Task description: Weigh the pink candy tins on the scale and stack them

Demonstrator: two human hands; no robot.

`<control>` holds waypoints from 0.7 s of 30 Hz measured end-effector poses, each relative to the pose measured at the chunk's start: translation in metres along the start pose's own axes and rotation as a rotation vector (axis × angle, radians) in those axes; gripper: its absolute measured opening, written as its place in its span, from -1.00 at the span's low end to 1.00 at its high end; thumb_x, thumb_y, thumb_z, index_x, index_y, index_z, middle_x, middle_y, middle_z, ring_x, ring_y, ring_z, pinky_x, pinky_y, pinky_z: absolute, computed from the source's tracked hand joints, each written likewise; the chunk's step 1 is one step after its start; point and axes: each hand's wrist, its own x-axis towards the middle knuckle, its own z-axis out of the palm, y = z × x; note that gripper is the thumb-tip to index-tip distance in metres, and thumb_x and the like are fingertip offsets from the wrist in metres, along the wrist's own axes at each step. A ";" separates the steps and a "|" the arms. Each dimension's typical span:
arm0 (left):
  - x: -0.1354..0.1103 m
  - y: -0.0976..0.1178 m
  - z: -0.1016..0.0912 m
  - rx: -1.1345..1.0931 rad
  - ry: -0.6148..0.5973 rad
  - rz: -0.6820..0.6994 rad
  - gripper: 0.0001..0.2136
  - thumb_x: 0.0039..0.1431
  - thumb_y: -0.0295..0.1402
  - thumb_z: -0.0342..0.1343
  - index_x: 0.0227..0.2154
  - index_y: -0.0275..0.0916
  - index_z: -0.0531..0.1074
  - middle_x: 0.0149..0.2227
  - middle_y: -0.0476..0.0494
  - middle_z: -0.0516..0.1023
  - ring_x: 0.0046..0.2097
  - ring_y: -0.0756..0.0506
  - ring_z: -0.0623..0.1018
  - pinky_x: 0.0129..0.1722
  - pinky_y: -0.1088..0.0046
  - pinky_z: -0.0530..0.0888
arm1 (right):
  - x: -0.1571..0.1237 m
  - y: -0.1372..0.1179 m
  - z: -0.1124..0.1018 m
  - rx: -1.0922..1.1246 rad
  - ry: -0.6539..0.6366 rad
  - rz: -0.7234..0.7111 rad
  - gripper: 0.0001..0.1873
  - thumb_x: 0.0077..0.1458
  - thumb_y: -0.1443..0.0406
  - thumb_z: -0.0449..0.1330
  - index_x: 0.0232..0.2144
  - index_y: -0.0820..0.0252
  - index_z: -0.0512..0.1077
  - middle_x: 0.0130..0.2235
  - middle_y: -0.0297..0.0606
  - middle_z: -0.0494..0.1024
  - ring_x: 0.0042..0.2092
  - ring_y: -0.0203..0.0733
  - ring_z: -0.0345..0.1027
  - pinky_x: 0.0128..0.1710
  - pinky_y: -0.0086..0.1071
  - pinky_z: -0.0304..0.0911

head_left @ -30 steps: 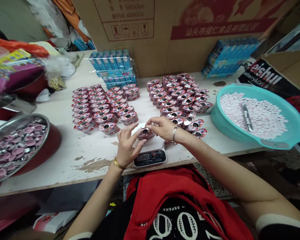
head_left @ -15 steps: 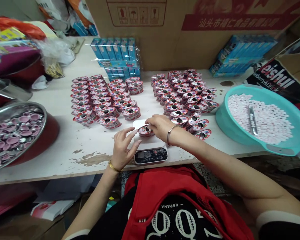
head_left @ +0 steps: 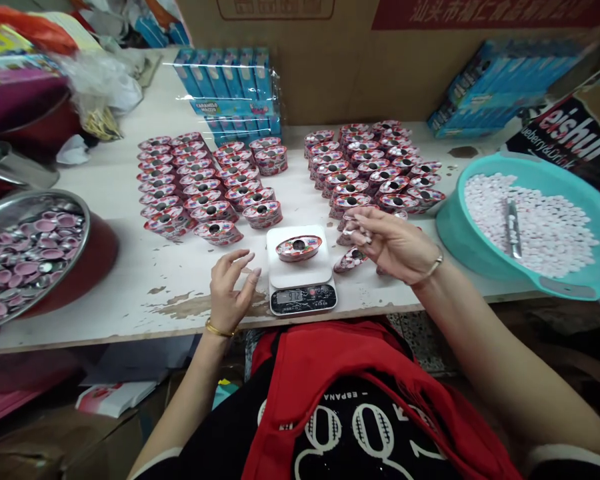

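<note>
An oval red printed box (head_left: 299, 247) with a round hole in its top rests on the white kitchen scale (head_left: 303, 279), whose display is lit. My left hand (head_left: 230, 290) is just left of the scale, fingers apart and holding nothing. To the scale's right, my right hand (head_left: 393, 243) hovers over several oval boxes, its fingers curled around small white candies (head_left: 363, 239). It partly hides the boxes beneath. One tilted oval box (head_left: 350, 259) lies between that hand and the scale.
Rows of oval boxes (head_left: 200, 186) stand at left, more (head_left: 365, 167) at right. A turquoise basin (head_left: 455, 233) holds white candies and a metal scoop (head_left: 514, 227). A steel-rimmed bowl (head_left: 103, 253) has pink and silver pieces. Blue packs (head_left: 230, 87) and a large carton (head_left: 340, 80) stand behind.
My right hand has moved right, away from the box on the scale, and now shows white candies in its fingers. My left hand has drawn slightly left. The scale's reading differs.
</note>
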 end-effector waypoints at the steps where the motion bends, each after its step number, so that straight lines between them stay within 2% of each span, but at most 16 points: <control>1: -0.001 -0.001 0.000 0.001 0.000 -0.005 -0.74 0.15 -0.29 0.08 -0.09 -0.18 0.40 -0.05 -0.20 0.44 0.00 -0.12 0.44 0.02 0.24 0.34 | -0.008 0.000 -0.007 0.039 0.024 0.020 -0.83 -0.08 0.40 0.26 -0.34 0.22 0.42 -0.37 -0.31 0.42 -0.46 -0.44 0.20 -0.54 -0.57 0.10; 4: -0.001 -0.001 0.001 0.008 -0.007 -0.013 -0.74 0.15 -0.28 0.07 -0.10 -0.19 0.40 -0.05 -0.22 0.44 0.00 -0.13 0.44 0.02 0.23 0.34 | -0.029 0.005 -0.024 0.063 0.081 0.041 -0.79 -0.10 0.44 0.22 -0.32 0.20 0.42 -0.37 -0.30 0.43 -0.46 -0.41 0.21 -0.58 -0.55 0.08; 7: 0.002 0.002 0.003 0.005 -0.018 -0.001 -0.74 0.16 -0.27 0.07 -0.10 -0.19 0.40 -0.05 -0.21 0.44 0.00 -0.13 0.44 0.01 0.22 0.34 | -0.046 0.019 -0.036 0.035 0.109 0.041 -0.80 -0.07 0.35 0.26 -0.30 0.18 0.41 -0.41 -0.33 0.42 -0.53 -0.42 0.14 -0.63 -0.53 0.01; 11: 0.011 0.015 0.009 0.012 -0.028 0.077 -0.71 0.14 -0.28 0.08 -0.06 -0.17 0.39 -0.03 -0.21 0.43 0.01 -0.14 0.43 0.02 0.22 0.34 | -0.058 0.044 -0.043 0.031 0.104 0.114 -0.69 -0.08 0.22 0.31 -0.27 0.19 0.38 -0.50 -0.39 0.37 -0.60 -0.45 0.06 -0.68 -0.54 -0.14; 15: 0.023 0.027 0.015 0.031 -0.052 0.181 -0.68 0.14 -0.30 0.08 -0.02 -0.14 0.36 -0.01 -0.20 0.41 0.04 -0.14 0.40 0.05 0.23 0.32 | -0.056 0.065 -0.039 0.085 0.060 0.177 -0.65 -0.10 0.21 0.34 -0.27 0.23 0.37 -0.50 -0.40 0.36 -0.59 -0.48 0.08 -0.66 -0.57 -0.13; 19: 0.035 0.028 0.021 0.018 -0.111 0.143 -0.44 0.06 -0.15 0.16 0.11 -0.20 0.21 0.03 -0.26 0.40 0.05 -0.20 0.40 0.04 0.19 0.33 | -0.048 0.079 -0.021 0.163 0.007 0.203 -0.65 -0.09 0.18 0.34 -0.29 0.25 0.37 -0.49 -0.38 0.38 -0.58 -0.48 0.11 -0.66 -0.59 -0.11; 21: 0.041 0.029 0.029 -0.027 -0.155 0.138 -0.44 0.05 -0.11 0.16 0.09 -0.21 0.22 -0.02 -0.26 0.44 -0.02 -0.20 0.44 -0.04 0.20 0.37 | -0.045 0.084 -0.006 0.218 -0.037 0.243 -0.70 -0.03 0.18 0.30 -0.33 0.27 0.37 -0.49 -0.36 0.41 -0.59 -0.47 0.13 -0.67 -0.61 -0.10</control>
